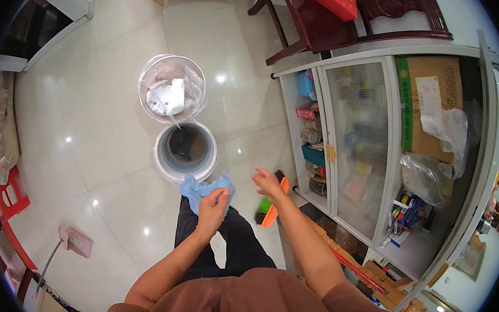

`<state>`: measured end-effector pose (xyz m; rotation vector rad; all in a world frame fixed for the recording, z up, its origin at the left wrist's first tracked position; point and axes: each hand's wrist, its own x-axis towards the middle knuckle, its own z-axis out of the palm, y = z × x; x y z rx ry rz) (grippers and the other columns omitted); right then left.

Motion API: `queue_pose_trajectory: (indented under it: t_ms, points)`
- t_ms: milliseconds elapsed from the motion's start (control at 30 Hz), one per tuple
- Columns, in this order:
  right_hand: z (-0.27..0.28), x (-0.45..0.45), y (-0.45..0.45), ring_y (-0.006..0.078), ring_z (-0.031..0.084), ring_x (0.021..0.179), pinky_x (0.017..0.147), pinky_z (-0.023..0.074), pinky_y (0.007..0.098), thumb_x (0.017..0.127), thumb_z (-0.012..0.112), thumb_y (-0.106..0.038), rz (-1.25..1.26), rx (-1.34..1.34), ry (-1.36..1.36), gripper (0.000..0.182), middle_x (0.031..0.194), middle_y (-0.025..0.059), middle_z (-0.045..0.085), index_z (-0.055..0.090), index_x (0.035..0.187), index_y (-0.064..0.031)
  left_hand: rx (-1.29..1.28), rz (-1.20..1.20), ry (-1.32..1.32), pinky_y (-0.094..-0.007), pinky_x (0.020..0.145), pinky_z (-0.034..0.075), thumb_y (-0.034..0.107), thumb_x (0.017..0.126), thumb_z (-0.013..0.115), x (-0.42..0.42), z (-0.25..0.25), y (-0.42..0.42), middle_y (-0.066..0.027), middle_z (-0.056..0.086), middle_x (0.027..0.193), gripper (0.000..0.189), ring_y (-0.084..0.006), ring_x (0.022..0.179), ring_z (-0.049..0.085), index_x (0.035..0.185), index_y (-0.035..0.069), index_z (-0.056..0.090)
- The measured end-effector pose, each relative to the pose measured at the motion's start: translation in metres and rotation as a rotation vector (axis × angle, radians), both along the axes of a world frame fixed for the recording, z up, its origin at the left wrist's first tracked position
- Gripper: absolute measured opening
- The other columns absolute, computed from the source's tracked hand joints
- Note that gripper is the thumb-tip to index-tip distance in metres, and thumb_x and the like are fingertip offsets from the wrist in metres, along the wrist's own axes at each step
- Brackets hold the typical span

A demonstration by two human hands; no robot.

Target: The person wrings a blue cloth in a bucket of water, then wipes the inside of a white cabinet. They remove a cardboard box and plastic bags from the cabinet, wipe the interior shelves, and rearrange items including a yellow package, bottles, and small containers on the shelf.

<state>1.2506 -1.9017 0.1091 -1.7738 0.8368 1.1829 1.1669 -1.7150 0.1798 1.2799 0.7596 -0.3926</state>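
Note:
A crumpled light blue cloth [202,191] hangs from my left hand [213,209], whose thumb and fingers pinch it. Just beyond the cloth stands a white bucket [158,151] holding dark, murky water [189,142]. My right hand [267,184] is held out with its fingers apart and nothing in them. Below and beside that hand, on the floor, is a broom head [273,205] in orange and green with dark bristles. Touching the bucket's far side is a trash bin [139,86] lined with clear plastic, with white wrappers [172,99] inside.
To the right stands a cabinet [386,149] with ribbed glass sliding doors, a cardboard box [441,96] and plastic bags [423,176]. A dark red wooden chair [313,20] is at the back, carrying a red box [338,2]. A pink dustpan [78,242] lies on the tiled floor [113,154] at left.

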Motion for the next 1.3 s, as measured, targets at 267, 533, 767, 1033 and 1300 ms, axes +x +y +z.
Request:
queue_pose_trajectory:
  t_ms: [267,533,767,1033,1300]
  points:
    - [0.032,0.045,-0.067,0.0148,0.044,0.103,0.075,0.0414,0.0292,0.081,0.057,-0.022,-0.295,-0.158,-0.389,0.055,0.117,0.0069,0.045,0.031,0.128,-0.0092,-0.139,-0.020,0.030,-0.0213,0.044,0.031,0.019,0.083,0.052,0.003,-0.015,-0.028,0.0039,0.046,0.057,0.020,-0.0037,0.051,0.039,0.089,0.002,0.058]
    - [0.199,0.147,-0.139,0.0203,0.041,0.111,0.086,0.0384,0.0309,0.081,0.056,-0.015,-0.549,-0.274,-1.388,0.055,0.126,0.0167,0.034,0.029,0.126,0.0008,-0.104,-0.098,-0.034,-0.0192,0.051,0.031,0.019,0.082,0.053,0.033,0.012,-0.036,0.0063,0.044,0.058,0.025,-0.0034,0.056,0.038,0.067,0.000,0.057]
    - [0.266,0.188,-0.181,0.0230,0.039,0.111,0.087,0.0371,0.0330,0.078,0.060,-0.015,-0.745,-0.485,-1.721,0.059,0.125,0.0203,0.034,0.029,0.124,0.0031,0.014,-0.216,-0.136,-0.0252,0.057,0.036,0.018,0.080,0.055,0.054,0.027,-0.046,-0.0071,0.053,0.066,0.026,-0.0124,0.061,0.045,0.068,-0.005,0.055]
    - [0.310,0.179,-0.201,0.0285,0.036,0.113,0.089,0.0334,0.0389,0.073,0.062,-0.019,0.009,-1.379,-1.678,0.062,0.125,0.0207,0.032,0.032,0.126,-0.0064,0.044,-0.293,-0.110,-0.0242,0.055,0.035,0.020,0.080,0.056,0.052,0.019,-0.047,-0.0023,0.052,0.062,0.026,-0.0092,0.060,0.044,0.068,-0.003,0.057]
    - [0.333,0.226,-0.251,0.0282,0.043,0.107,0.087,0.0351,0.0366,0.068,0.065,-0.028,0.028,-1.583,-1.361,0.062,0.117,0.0184,0.041,0.039,0.119,-0.0036,0.129,-0.438,-0.179,-0.0272,0.054,0.039,0.019,0.079,0.056,0.058,0.034,-0.053,-0.0107,0.056,0.062,0.025,-0.0159,0.056,0.050,0.069,-0.004,0.057]
